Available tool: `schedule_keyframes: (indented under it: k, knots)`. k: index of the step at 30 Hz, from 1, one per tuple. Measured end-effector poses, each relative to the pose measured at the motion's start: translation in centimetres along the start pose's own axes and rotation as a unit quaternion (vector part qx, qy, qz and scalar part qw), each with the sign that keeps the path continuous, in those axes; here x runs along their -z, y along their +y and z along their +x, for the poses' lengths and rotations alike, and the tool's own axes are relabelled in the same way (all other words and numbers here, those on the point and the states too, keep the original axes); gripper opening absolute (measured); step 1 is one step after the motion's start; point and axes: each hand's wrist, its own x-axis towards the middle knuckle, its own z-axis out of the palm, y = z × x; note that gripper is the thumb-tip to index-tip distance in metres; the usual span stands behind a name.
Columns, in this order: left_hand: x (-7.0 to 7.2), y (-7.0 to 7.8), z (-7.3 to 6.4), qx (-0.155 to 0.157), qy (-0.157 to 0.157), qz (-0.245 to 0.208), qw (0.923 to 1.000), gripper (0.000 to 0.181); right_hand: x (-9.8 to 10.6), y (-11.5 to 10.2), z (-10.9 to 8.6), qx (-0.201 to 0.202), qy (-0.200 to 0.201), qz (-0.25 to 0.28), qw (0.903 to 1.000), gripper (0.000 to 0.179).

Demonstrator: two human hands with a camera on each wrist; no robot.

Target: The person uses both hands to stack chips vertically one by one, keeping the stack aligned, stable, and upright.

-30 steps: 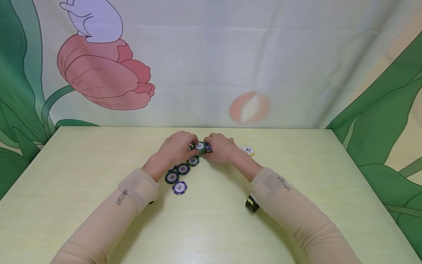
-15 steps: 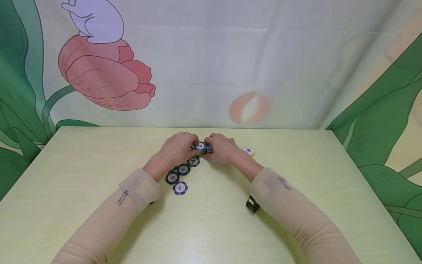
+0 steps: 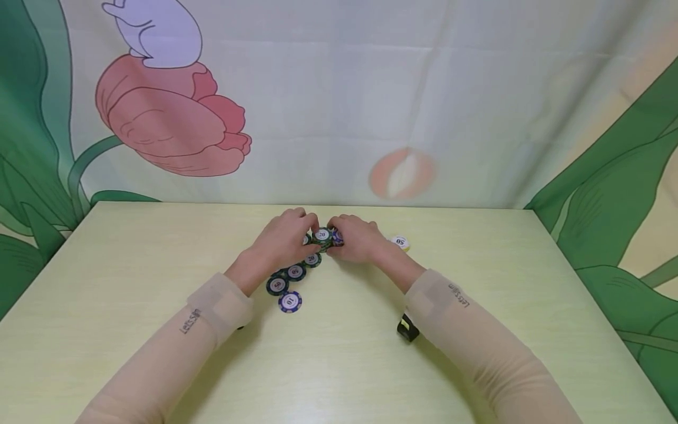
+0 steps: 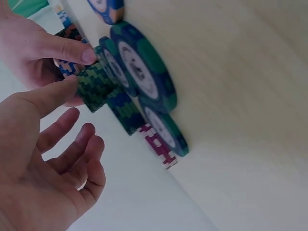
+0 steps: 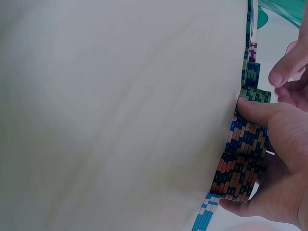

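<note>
Stacks of poker chips stand side by side near the back of the table. Topped by a chip marked 20, the green stack [image 3: 322, 235] is between the two hands. My left hand [image 3: 283, 237] is beside it, thumb close at the stack and fingers spread away from it in the left wrist view. My right hand [image 3: 356, 237] grips a blue stack [image 5: 244, 136] between thumb and fingers, its thumb tip reaching the green stack's edge. A dark stack with orange marks [image 5: 236, 177] is under the right palm, mostly hidden from the head view.
Flat chips trail towards the front left: a green chip [image 3: 313, 259], dark chips [image 3: 295, 272] and a blue 10 chip [image 3: 290, 302]. Purple-and-white chips [image 4: 158, 146] lie at the left end. A white and yellow 50 chip [image 3: 401, 242] is right of the right hand.
My left hand has loosened from the green stack, its fingers lifting and moving slightly left. The right hand keeps nearly the same place.
</note>
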Motion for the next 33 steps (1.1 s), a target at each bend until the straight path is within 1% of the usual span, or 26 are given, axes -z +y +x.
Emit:
schedule_keyframes:
  k: [2,4,7,12,15,18,22,25,29,33]
  knots:
    - [0.3,0.1,-0.3,0.002,-0.014,-0.002,0.9999,0.03,0.0,0.1,0.0,-0.001,0.001,0.002,1.0,0.05]
    - [0.6,0.3,-0.8,0.002,-0.038,-0.008,0.9992,0.026,0.0,0.1,0.0,0.001,0.004,0.006,1.0,0.05]
    - [1.1,0.6,-1.5,-0.002,-0.092,-0.023,0.9955,0.022,-0.1,0.2,-0.1,0.006,0.006,0.017,0.9998,0.049]
    - [1.7,0.8,-2.7,-0.029,-0.178,-0.038,0.9828,0.018,-0.1,0.5,-0.3,0.018,0.008,0.044,0.9988,0.05]
    - [2.0,0.9,-3.3,-0.041,-0.215,-0.034,0.9753,0.02,-0.1,0.8,-0.5,0.024,0.006,0.059,0.998,0.055]
    - [2.2,1.1,-3.9,-0.042,-0.243,-0.029,0.9686,0.022,0.1,1.0,-0.6,0.03,-0.002,0.066,0.9973,0.06]
    - [2.3,1.2,-4.4,-0.045,-0.267,-0.037,0.9621,0.023,0.4,1.6,-0.7,0.043,-0.016,0.07,0.9965,0.064]
    - [2.2,1.3,-4.6,-0.052,-0.271,-0.045,0.9601,0.024,0.7,2.3,-0.9,0.059,-0.019,0.082,0.9947,0.065]
    - [2.0,1.4,-4.7,-0.058,-0.26,-0.042,0.963,0.027,1.0,3.3,-1.2,0.077,-0.015,0.096,0.9923,0.062]
    - [1.8,1.4,-4.8,-0.059,-0.244,-0.036,0.9673,0.026,1.2,4.0,-1.4,0.082,-0.015,0.097,0.9918,0.054]
